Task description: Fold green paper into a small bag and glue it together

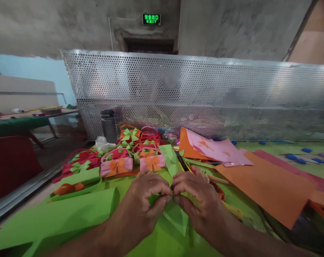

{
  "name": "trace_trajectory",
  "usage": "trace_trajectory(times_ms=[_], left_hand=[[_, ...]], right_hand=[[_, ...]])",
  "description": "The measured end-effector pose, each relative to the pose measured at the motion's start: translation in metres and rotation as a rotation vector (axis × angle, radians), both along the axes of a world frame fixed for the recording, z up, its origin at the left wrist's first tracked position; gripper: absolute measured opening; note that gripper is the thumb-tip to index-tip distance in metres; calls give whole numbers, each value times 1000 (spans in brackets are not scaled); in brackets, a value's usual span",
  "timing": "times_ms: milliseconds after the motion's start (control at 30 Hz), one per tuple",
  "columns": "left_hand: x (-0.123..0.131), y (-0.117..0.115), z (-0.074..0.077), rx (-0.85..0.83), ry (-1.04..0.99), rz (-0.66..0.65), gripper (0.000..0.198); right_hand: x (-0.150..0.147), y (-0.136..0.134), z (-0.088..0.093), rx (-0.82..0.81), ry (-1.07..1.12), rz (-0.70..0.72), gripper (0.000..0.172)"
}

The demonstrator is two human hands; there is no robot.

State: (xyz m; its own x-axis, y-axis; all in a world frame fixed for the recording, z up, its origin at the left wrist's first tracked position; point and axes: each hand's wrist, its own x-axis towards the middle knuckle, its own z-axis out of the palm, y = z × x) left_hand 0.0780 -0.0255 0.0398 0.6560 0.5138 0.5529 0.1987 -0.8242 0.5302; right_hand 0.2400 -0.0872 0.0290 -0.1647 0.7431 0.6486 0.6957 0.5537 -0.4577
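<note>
A perforated metal screen (204, 82) stands along the far edge of my green worktop (148, 246). A green sheet (76, 214) covers the near left corner; an orange sheet (271, 185) lies toward the right edge. My left hand (143, 198) and right hand (202, 198) meet above the near middle, thumbs and fingers pinching a small green piece (153, 199), mostly hidden. Beyond them sit pink bags (160, 159) with orange bows (117, 166).
</note>
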Motion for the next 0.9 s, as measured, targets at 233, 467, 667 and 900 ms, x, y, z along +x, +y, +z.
trace_trajectory(times_ms=[233, 467, 667, 900], left_hand=[[-1, -2, 10, -27, 7, -31, 17], [-1, 2, 10, -54, 69, -9, 19], [-1, 3, 11, -46, 138, 46, 20], [0, 5, 7, -42, 147, 80, 19]], right_hand=[[1, -4, 5, -34, -2, -38, 16], [4, 0, 6, -108, 0, -58, 16], [6, 1, 5, -134, 13, -77, 15], [8, 6, 0, -167, 10, -70, 16]])
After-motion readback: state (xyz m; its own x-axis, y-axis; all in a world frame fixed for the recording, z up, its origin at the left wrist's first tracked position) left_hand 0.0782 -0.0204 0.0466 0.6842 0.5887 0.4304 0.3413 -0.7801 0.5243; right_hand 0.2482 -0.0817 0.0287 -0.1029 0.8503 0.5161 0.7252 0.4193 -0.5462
